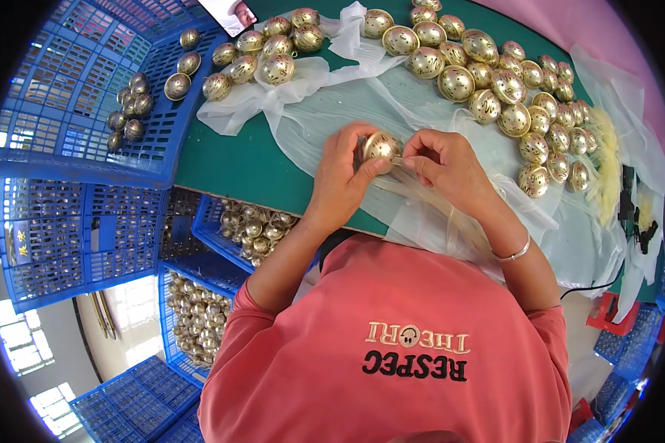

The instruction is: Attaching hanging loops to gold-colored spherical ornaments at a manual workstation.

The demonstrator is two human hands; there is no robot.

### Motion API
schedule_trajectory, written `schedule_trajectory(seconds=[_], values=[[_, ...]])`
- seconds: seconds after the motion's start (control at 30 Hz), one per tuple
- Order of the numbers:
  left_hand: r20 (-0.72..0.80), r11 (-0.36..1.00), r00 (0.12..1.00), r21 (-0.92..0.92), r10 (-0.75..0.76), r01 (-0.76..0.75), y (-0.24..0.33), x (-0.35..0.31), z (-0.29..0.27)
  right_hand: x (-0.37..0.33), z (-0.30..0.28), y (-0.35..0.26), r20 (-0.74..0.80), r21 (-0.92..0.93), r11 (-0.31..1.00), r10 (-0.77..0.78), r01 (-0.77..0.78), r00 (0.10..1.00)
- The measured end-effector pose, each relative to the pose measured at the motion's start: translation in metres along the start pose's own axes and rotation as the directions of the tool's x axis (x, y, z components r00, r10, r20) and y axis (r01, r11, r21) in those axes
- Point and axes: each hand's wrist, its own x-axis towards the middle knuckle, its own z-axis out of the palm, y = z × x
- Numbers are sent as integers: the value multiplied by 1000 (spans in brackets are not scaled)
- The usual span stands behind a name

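My left hand (345, 176) is wrapped round a shiny gold ball ornament (377, 147) with dark markings, its thumb pressed on the near side. Close against the ball's right side, my right hand (445, 167) is closed in a pinch. A thin pale piece shows at those fingertips, too small to name. Both hands are above a sheer white cloth (310, 122) on the green table (233, 166). Pale strands (451, 214) trail below my right hand toward my body.
Many gold ball ornaments (508, 86) cover the table's far right; a smaller group (277, 70) is at far left. A blue crate (181, 129) with balls stands left, more filled crates (203, 317) below. Yellow feathery material (606, 162) lies right; a lit screen (229, 13) is at back.
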Motion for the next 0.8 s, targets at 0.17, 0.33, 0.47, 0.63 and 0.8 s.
schedule_trajectory(seconds=[0.17, 0.33, 0.47, 0.63, 0.8], values=[[-72, 987, 993, 136, 93, -83, 3, 5, -9, 7, 0, 8, -1, 10, 1000, 1, -1, 1000], [-34, 897, 981, 414, 189, -158, 0, 7, -7, 17, 1, 11, 3, -5, 999, -38, 38, 999], [-7, 924, 988, 356, 153, -141, -6, 14, -9, 27, 0, 13, -36, -89, 991, -108, 105, 993], [95, 916, 968, 312, 234, -252, -19, 22, -22, 37, 1, 10, -23, -168, 978, -129, 123, 991], [65, 983, 989, 120, 134, -141, -22, 23, -21, 43, 5, 14, -29, -208, 962, -189, 179, 982]])
